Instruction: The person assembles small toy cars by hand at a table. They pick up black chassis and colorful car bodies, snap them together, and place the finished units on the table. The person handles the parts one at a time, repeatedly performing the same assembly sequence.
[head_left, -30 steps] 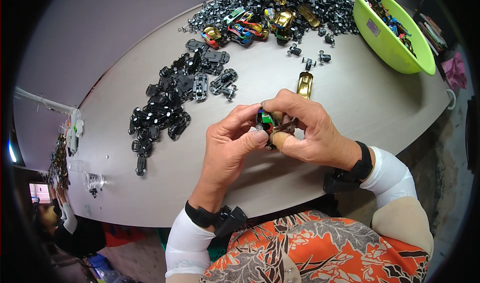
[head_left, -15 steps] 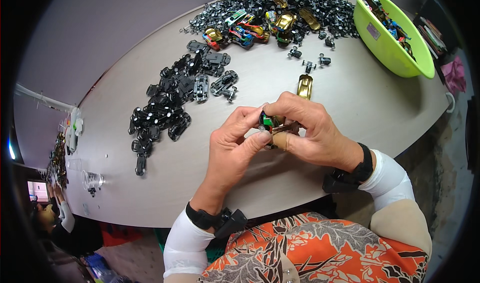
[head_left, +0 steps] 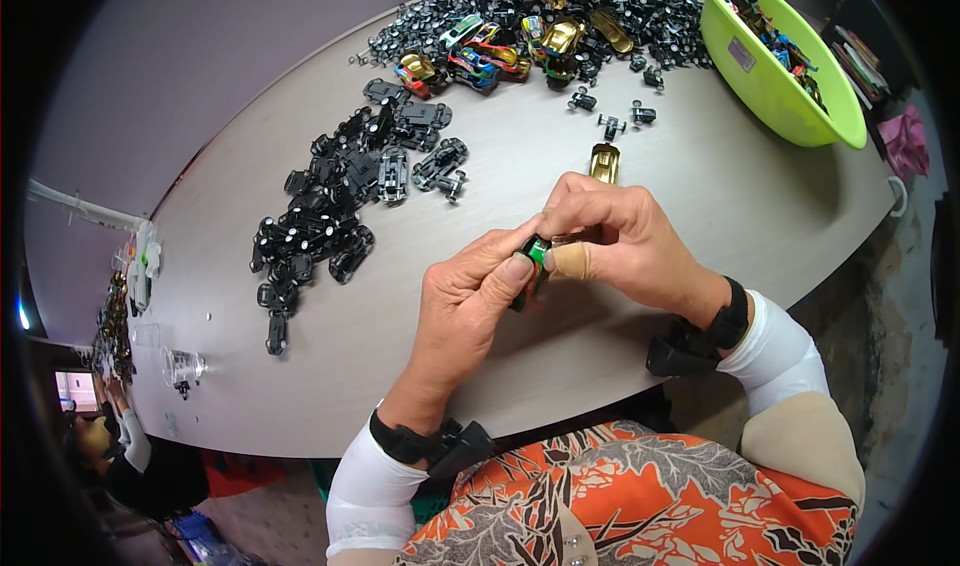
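A small toy car with green and dark parts (head_left: 537, 252) is pinched between the thumb and fingers of my left hand (head_left: 468, 291). Most of its body lies behind the fingers. My right hand (head_left: 635, 244), its thumb wrapped in a tan covering, is closed beside the toy car, thumb and fingertips against its upper end. Under those curled fingers a shiny gold-brown piece (head_left: 592, 234) shows in part; its full shape is hidden. Just beyond my right hand a gold toy car (head_left: 604, 163) lies on the table.
Black car bases (head_left: 355, 171) are heaped on the table's left half. A large pile of small wheel sets (head_left: 660, 26) lies at the back, with coloured and gold toy cars (head_left: 478, 66) along its front. A lime-green basin (head_left: 735, 81) stands back right. A co-worker (head_left: 125, 446) sits far left.
The toy car has turned in my fingers, showing more green on top. My right fingers have shifted and curled closer over it. The whole scene has slid slightly left in view.
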A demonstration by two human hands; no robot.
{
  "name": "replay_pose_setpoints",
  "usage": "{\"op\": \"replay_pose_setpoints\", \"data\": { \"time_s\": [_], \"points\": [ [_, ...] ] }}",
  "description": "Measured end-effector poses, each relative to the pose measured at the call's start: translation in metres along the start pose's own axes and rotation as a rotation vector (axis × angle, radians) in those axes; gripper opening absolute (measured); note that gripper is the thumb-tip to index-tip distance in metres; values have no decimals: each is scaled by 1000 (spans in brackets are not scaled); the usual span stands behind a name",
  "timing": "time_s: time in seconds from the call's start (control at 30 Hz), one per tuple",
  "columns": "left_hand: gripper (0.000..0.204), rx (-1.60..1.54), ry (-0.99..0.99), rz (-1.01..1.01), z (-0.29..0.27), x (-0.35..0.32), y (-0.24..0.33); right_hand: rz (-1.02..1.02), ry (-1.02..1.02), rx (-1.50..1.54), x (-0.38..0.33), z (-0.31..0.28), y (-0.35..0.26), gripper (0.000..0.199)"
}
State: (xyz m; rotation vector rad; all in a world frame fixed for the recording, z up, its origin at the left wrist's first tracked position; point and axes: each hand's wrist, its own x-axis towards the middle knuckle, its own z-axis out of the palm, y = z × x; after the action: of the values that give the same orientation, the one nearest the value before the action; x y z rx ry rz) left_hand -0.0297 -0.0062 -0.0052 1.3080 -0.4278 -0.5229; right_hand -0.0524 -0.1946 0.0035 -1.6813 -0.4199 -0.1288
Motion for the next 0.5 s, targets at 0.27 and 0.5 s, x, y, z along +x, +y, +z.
{"op": "replay_pose_setpoints", "data": {
  "time_s": [0.27, 0.5],
  "points": [
    [32, -135, 24, -96, 2, 2, 6, 425, 49, 537, -2, 1, -7, 12],
    [27, -36, 61, 39, 4, -3, -1, 520, 14, 597, 0, 0, -6, 9]
  ]
}}
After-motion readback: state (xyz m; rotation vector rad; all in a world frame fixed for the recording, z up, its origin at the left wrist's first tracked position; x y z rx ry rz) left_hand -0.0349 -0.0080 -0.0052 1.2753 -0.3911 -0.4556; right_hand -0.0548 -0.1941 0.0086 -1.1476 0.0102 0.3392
